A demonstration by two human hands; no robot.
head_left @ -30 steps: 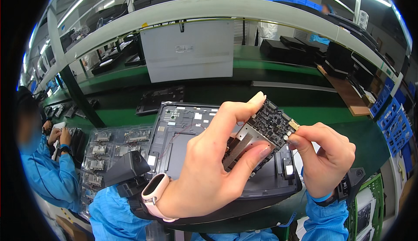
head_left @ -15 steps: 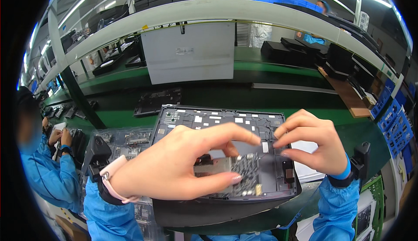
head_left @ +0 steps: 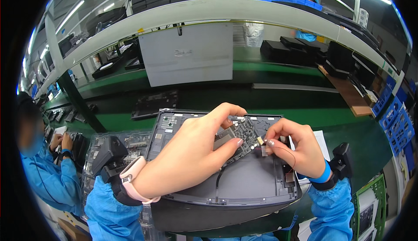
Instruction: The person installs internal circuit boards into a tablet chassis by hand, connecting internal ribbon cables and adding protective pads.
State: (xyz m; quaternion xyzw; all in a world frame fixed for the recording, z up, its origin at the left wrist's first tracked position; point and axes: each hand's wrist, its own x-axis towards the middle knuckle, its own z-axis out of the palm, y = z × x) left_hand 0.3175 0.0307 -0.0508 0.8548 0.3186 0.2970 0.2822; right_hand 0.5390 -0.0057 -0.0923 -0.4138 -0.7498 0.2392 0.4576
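My left hand (head_left: 187, 156) grips a dark circuit board (head_left: 245, 132) between thumb and fingers, tilted above an open dark-grey device casing (head_left: 252, 182). A small cream-coloured connector (head_left: 260, 140) sits at the board's right corner. There my right hand (head_left: 300, 147) pinches the end of a thin dark wire (head_left: 294, 154), which loops down toward the casing's right side. Whether the wire's plug is seated in the connector cannot be made out. A black cable (head_left: 217, 182) runs along the casing floor beneath the board.
Clear trays of circuit boards (head_left: 93, 154) stand left of the casing. Another dark casing panel (head_left: 154, 104) lies behind it. White papers (head_left: 321, 143) are at its right, and blue crates (head_left: 396, 121) at the far right. A co-worker in blue (head_left: 48, 175) works at the left.
The board has been raised and turned up over the casing. My right hand has come left and down to the board's corner, its fingers closing on the wire end.
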